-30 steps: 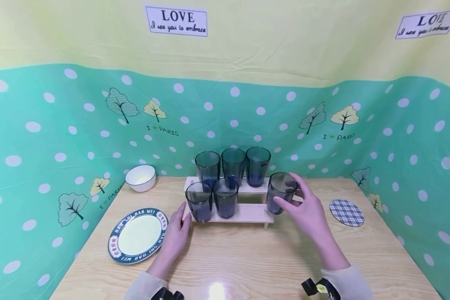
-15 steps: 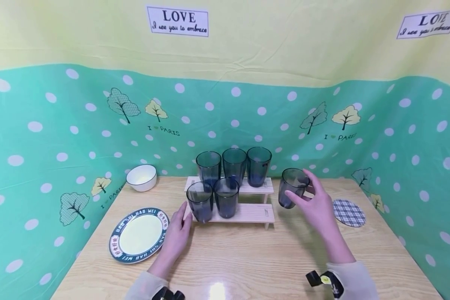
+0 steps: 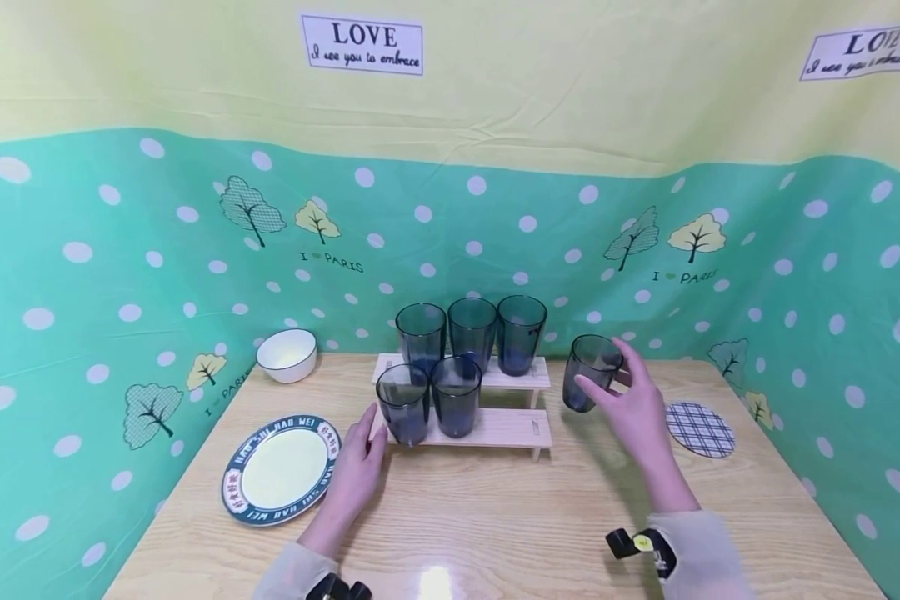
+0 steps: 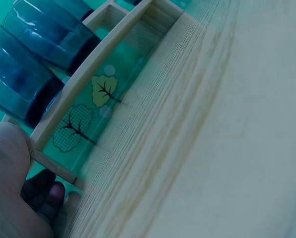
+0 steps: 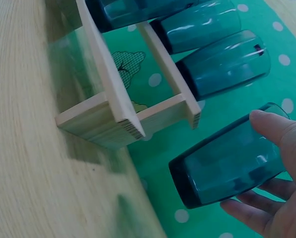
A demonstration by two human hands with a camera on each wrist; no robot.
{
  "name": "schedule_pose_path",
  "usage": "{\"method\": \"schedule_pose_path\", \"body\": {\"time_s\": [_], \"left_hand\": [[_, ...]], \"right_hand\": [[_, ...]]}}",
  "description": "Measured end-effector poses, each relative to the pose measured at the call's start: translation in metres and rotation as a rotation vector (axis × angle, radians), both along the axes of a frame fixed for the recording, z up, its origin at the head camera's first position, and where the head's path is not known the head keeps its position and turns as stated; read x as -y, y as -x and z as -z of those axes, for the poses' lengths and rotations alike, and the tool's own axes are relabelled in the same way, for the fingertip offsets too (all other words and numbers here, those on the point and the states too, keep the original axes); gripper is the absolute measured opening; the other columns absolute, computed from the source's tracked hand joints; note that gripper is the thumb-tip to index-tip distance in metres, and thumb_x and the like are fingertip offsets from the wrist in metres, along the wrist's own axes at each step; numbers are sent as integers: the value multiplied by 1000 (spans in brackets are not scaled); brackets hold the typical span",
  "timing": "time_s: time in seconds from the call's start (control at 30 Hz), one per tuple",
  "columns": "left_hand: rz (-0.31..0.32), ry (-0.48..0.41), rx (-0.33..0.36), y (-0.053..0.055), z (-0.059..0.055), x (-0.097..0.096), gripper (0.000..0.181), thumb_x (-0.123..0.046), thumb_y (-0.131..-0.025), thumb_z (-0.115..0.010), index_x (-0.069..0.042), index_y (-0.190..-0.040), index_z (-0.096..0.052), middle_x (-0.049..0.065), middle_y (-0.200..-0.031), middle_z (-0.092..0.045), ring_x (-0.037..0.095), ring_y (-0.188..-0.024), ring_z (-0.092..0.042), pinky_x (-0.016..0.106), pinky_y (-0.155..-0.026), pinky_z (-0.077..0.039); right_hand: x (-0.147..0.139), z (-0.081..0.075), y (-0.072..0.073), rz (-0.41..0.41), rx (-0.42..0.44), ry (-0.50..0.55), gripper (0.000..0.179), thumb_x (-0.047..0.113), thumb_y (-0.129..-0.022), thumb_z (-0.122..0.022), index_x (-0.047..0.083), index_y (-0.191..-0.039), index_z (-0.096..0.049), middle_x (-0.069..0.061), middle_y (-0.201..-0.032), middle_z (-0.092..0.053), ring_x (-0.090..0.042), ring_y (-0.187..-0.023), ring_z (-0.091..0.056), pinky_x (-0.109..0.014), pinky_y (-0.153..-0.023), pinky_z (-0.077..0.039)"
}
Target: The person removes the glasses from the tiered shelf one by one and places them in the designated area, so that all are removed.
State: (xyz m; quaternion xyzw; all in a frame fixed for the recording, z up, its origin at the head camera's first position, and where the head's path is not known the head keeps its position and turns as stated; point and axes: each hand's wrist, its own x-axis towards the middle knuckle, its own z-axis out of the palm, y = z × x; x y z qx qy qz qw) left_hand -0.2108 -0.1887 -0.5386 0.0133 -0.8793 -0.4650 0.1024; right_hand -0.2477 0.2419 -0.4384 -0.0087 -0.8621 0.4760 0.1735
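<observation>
In the head view, my right hand (image 3: 636, 410) grips a dark tinted drinking glass (image 3: 579, 385) between thumb and fingers. The glass is in the air, right of the two-tier wooden rack (image 3: 512, 427). The right wrist view shows this glass (image 5: 217, 166) apart from the rack's end, leaning, with my thumb on its near side. My left hand (image 3: 357, 467) holds the left end of the rack's lower shelf; in the left wrist view its fingers (image 4: 51, 198) curl by the end leg. Two glasses (image 3: 456, 400) stand on the lower shelf, and several more (image 3: 521, 337) on the upper.
A white bowl (image 3: 287, 358) stands at the back left. In front of it lies a blue-rimmed plate (image 3: 285, 467). A checked round coaster (image 3: 700, 429) lies to the right of my right hand. Behind the wooden table (image 3: 480, 525) hangs a polka-dot cloth (image 3: 472, 208).
My right hand has lifted the glass off the lower shelf's right end and carried it rightward, away from the rack. In the last half second it has barely moved. My left hand stays put.
</observation>
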Motion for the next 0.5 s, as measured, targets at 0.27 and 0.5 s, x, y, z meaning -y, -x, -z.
{"method": "schedule_pose_path", "body": {"time_s": [0.27, 0.5], "left_hand": [[-3, -4, -1, 0, 0, 0, 62, -33, -119, -51, -6, -172, -36, 28, -156, -55, 45, -142, -56, 64, -120, -44], [-5, -1, -4, 0, 1, 0, 62, -33, -119, -51, -6, -172, -36, 28, -159, -54, 45, -146, -53, 64, -122, -43]], "right_hand": [[6, 17, 12, 11, 12, 12, 100, 45, -96, -89, 25, -175, -32, -23, -162, -51, -45, -135, -61, -49, -95, -65], [7, 28, 17, 7, 17, 31, 98, 43, -96, -89, 22, -175, -33, -23, -166, -47, -46, -136, -60, -52, -97, -64]]}}
